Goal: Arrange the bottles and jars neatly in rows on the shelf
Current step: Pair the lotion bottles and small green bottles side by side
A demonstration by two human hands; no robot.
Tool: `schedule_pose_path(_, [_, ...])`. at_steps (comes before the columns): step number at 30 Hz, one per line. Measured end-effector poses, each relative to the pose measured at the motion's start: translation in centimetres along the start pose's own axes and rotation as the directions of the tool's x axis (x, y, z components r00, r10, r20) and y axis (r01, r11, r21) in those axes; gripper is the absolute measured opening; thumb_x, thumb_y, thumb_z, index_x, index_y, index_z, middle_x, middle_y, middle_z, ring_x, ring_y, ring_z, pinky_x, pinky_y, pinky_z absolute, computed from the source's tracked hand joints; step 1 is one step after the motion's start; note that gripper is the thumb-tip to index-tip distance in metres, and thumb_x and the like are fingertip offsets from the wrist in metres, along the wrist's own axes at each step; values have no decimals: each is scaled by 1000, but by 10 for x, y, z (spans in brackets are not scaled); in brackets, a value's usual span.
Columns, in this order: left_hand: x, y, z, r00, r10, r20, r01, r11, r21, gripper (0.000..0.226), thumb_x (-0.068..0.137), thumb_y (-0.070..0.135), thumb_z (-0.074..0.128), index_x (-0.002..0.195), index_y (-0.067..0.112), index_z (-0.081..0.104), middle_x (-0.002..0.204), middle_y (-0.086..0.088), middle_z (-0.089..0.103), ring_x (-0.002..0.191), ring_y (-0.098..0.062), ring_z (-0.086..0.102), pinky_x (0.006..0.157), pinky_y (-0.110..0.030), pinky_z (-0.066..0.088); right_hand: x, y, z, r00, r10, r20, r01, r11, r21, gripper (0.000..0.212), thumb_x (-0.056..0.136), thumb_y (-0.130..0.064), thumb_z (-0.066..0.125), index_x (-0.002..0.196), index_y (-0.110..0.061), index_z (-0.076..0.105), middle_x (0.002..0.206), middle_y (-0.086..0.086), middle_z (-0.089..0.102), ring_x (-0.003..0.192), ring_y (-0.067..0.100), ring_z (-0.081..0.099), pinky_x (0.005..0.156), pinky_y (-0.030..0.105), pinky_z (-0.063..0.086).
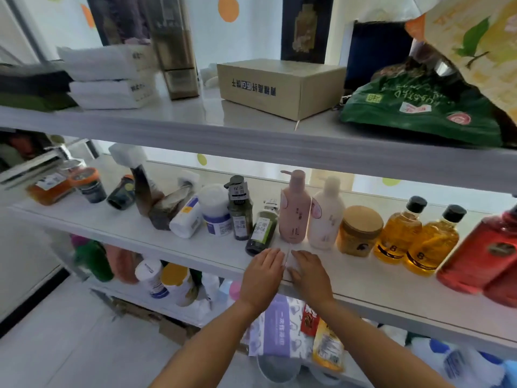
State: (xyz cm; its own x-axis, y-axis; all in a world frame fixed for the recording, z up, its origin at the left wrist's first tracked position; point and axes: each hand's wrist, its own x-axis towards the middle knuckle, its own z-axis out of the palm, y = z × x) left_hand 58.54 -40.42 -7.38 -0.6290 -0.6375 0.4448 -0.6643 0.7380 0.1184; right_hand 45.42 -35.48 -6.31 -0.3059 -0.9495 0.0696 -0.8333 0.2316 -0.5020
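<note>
Clutter fills the upper shelf (251, 133) above our hands: folded white towels (106, 79) at the left, a closed cardboard box (279, 88) in the middle, whose contents we cannot see, and a green bag (419, 110) at the right.

Our left hand (261, 275) and right hand (306, 275) lie palm down, side by side, on the front edge of the middle shelf (195, 247). The fingers of both are straight and close together, holding nothing. Just ahead of our left fingers a tilted green bottle (261, 231) of dark liquid leans between an upright green pump bottle (239, 211) and a pink pump bottle (295, 208).

Rightward the row stands upright: a cream bottle (326, 217), a tan-lidded jar (359, 231) with something yellow-amber inside, a first amber bottle (400, 231) and a second amber bottle (433, 242), both black-capped and full of golden liquid, then a red bottle (481, 253) at the frame's edge.

Leftward things are untidy. A white tub (215, 211) stands with a white bottle (186, 217) lying against it. Two brown spray bottles (156, 197) lean together, a small dark jar (121, 193) is tipped over, and an orange-lidded jar (89, 186) sits beside a flat bottle (51, 189) of orange liquid.

Under our wrists, on the lower shelf (156, 301), lies a purple packet (279, 326).
</note>
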Motion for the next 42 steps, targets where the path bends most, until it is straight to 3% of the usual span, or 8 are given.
schedule_pose_path(3, [-1, -14, -20, 966, -256, 14, 256, 967, -5, 36, 88, 30, 43, 108, 12, 67, 105, -4, 69, 94, -21, 67, 75, -29, 55, 5, -21, 5, 999, 14, 38, -18, 992, 125, 48, 94, -31, 52, 139, -16, 43, 140, 1, 47, 128, 15, 41, 104, 23, 32])
schedule_pose_path(7, [6, -37, -33, 781, -594, 193, 615, 784, -78, 40, 98, 37, 42, 126, 10, 53, 122, -10, 56, 114, -28, 51, 93, -36, 43, 16, -46, 10, 981, 179, 72, -193, 928, 320, 44, 90, -31, 59, 127, -8, 55, 122, 11, 61, 110, 23, 56, 89, 29, 42])
schedule_pose_path(12, [18, -60, -29, 687, -631, 360, 726, 576, -375, 38, 96, 38, 46, 77, 9, 62, 91, -17, 67, 94, -32, 60, 81, -39, 46, 29, -59, 21, 931, 334, 149, -366, 834, 413, 38, 88, -41, 59, 98, -6, 65, 94, 8, 65, 88, 23, 60, 72, 29, 41])
schedule_pose_path(16, [35, -72, -27, 638, -562, 527, 769, 430, -472, 39, 95, 35, 51, 109, 4, 70, 111, -13, 68, 104, -28, 62, 92, -32, 46, 45, -67, 24, 890, 404, 211, -454, 741, 496, 42, 80, -51, 65, 85, -10, 70, 80, 7, 66, 71, 19, 57, 62, 27, 40])
schedule_pose_path(25, [54, -96, -14, 680, -410, 608, 733, 396, -553, 36, 89, 30, 62, 106, -1, 68, 110, -17, 67, 103, -28, 62, 88, -33, 49, 60, -74, 26, 817, 517, 253, -529, 499, 687, 55, 71, -30, 80, 116, -1, 66, 111, 14, 68, 97, 22, 63, 90, 30, 51])
schedule_pose_path(31, [49, -102, -6, 716, -370, 592, 698, 353, -623, 35, 91, 29, 61, 111, 2, 65, 114, -14, 67, 105, -24, 62, 89, -29, 50, 60, -83, 18, 783, 545, 299, -559, 406, 723, 40, 76, -13, 77, 111, 2, 66, 76, 3, 62, 68, 11, 57, 57, 18, 43])
schedule_pose_path(38, [46, -99, -7, 762, -329, 558, 647, 351, -677, 28, 90, 18, 61, 114, 3, 64, 116, -12, 66, 100, -18, 60, 83, -23, 44, 61, -77, 21, 798, 543, 261, -536, 442, 719, 51, 73, -7, 77, 121, -3, 61, 102, 8, 64, 95, 20, 58, 81, 25, 48])
schedule_pose_path(42, [43, -98, -8, 812, -295, 504, 583, 374, -721, 28, 87, 8, 63, 115, 3, 63, 116, -13, 67, 108, -23, 62, 91, -25, 46, 58, -76, 23, 830, 526, 188, -479, 496, 724, 55, 74, -1, 75, 125, -2, 56, 104, 8, 60, 83, 12, 56, 60, 16, 41])
